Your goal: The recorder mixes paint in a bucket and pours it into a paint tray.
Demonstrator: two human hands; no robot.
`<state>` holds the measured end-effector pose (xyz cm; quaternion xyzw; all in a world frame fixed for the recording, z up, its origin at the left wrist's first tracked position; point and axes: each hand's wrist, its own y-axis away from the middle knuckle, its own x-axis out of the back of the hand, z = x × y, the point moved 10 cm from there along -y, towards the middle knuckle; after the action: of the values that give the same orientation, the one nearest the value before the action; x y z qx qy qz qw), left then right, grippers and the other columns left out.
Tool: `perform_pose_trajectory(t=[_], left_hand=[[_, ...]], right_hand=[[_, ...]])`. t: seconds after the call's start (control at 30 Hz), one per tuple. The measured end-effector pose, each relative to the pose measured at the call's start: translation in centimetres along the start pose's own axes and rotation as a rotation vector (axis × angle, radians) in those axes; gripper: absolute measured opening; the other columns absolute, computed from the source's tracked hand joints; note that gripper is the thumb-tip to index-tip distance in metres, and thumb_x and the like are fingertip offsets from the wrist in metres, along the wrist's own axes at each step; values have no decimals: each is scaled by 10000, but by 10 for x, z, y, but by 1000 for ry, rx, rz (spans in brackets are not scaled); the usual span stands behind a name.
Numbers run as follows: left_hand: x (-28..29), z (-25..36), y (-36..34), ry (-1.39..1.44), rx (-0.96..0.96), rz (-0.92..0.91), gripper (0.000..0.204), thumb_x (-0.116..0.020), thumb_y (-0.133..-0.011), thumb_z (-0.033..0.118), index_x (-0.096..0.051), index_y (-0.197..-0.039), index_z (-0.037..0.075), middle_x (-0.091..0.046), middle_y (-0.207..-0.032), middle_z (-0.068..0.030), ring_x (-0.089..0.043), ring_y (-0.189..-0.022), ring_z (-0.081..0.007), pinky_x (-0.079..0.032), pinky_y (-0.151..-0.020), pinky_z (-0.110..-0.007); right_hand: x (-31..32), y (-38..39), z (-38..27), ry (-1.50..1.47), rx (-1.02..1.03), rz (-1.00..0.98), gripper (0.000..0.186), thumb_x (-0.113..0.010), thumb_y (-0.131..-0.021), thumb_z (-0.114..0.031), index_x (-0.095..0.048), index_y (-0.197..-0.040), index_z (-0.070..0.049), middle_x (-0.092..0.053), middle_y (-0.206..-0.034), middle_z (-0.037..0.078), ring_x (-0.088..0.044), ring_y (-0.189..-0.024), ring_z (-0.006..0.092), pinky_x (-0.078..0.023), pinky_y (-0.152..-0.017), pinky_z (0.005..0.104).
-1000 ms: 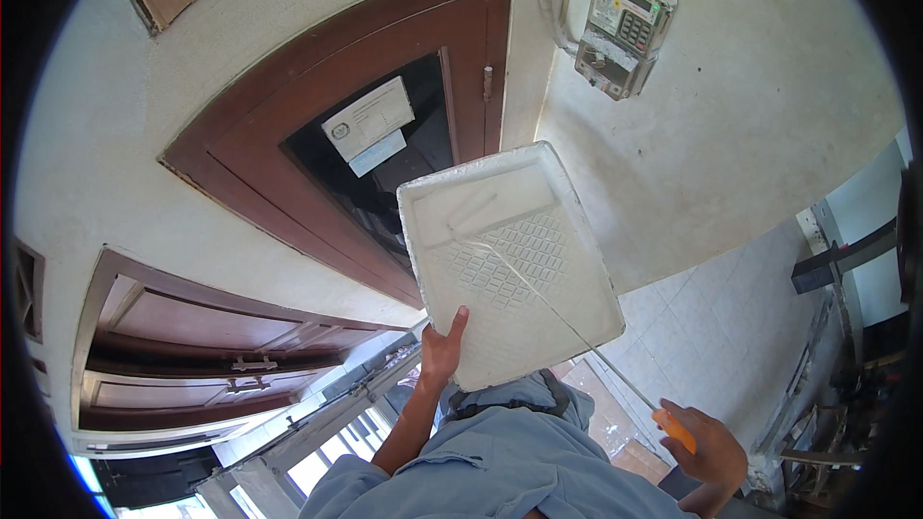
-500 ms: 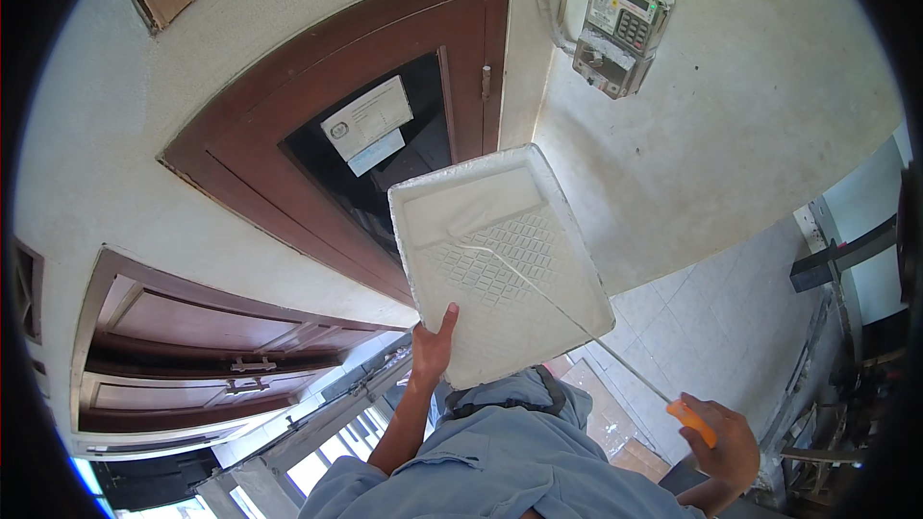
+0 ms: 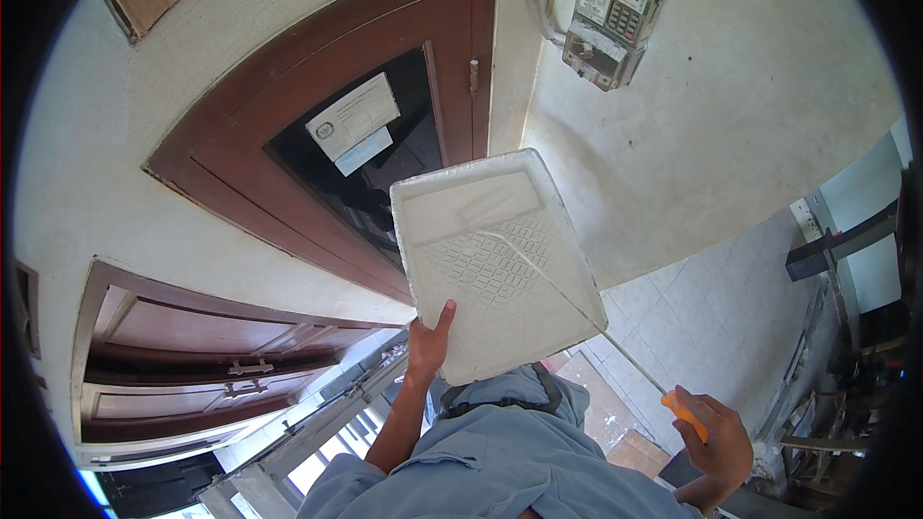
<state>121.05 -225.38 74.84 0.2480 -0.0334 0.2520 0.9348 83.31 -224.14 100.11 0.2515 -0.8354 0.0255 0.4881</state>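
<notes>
My left hand (image 3: 430, 344) grips the near left edge of a paint tray (image 3: 495, 317), its thumb lying on top of the rim. The tray is coated in whitish paint, with a raised diamond pattern across its slope and a pool of paint in its far end. My right hand (image 3: 721, 442) is closed around the orange handle (image 3: 686, 417) of a paint roller (image 3: 567, 300). The roller's thin rod runs up and left over the tray, and its paint-covered head lies in the far well, blending with the paint there.
Behind the tray stand a brown door (image 3: 288, 125) with papers on its dark glass and a pale wall carrying an electricity meter (image 3: 615, 14). Brown shutters (image 3: 240, 346) are at left. Pale floor tiles (image 3: 692, 317) lie at right, with stacked clutter (image 3: 827, 442) beyond.
The roller head has shifted slightly right in the tray's far well. My right hand has moved a little left with the handle. My left hand keeps its hold on the tray.
</notes>
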Motion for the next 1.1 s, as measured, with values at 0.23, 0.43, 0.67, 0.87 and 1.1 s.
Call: perform_pose_trajectory(t=[0.23,0.43,0.67,0.87,1.1], left_hand=[[-9,-1,-6,-1,21,-29,534,-633,-910,392,-600,-1174,-70,-676,-1043,-157,-639,-940,-196,-496,-825,-315],[-20,-5,-7,18,91,-86,574,-626,-906,429,-592,-1197,-65,-667,-1064,-157,-632,-956,-193,-491,-825,-313],[-31,-16,-15,-3,78,-107,572,-621,-909,433,-596,-1204,-56,-663,-1088,-148,-618,-986,-193,-479,-849,-318],[-38,-28,-17,-51,178,-133,656,-634,-877,496,-576,-1242,-47,-653,-1123,-153,-621,-1018,-217,-475,-871,-322],[-49,-31,-20,-2,130,-184,660,-639,-872,500,-573,-1246,-40,-650,-1126,-151,-619,-1027,-216,-473,-883,-322]], right_hand=[[-25,-10,2,-30,24,-25,475,-668,-837,-74,-524,-1287,-21,-668,-1017,186,-680,-803,363,-557,-679,387],[0,4,10,54,-52,3,424,-644,-851,-71,-543,-1260,-21,-668,-1017,185,-680,-784,353,-554,-663,379],[-21,-14,3,43,-47,-11,456,-675,-819,-53,-564,-1261,-40,-677,-967,195,-671,-753,365,-545,-646,376],[19,4,0,105,-63,38,451,-657,-819,-20,-558,-1259,-17,-679,-982,197,-685,-772,354,-556,-655,366],[-2,-9,-9,84,-37,13,447,-647,-829,-14,-555,-1266,-16,-678,-968,203,-685,-764,349,-548,-649,370]])
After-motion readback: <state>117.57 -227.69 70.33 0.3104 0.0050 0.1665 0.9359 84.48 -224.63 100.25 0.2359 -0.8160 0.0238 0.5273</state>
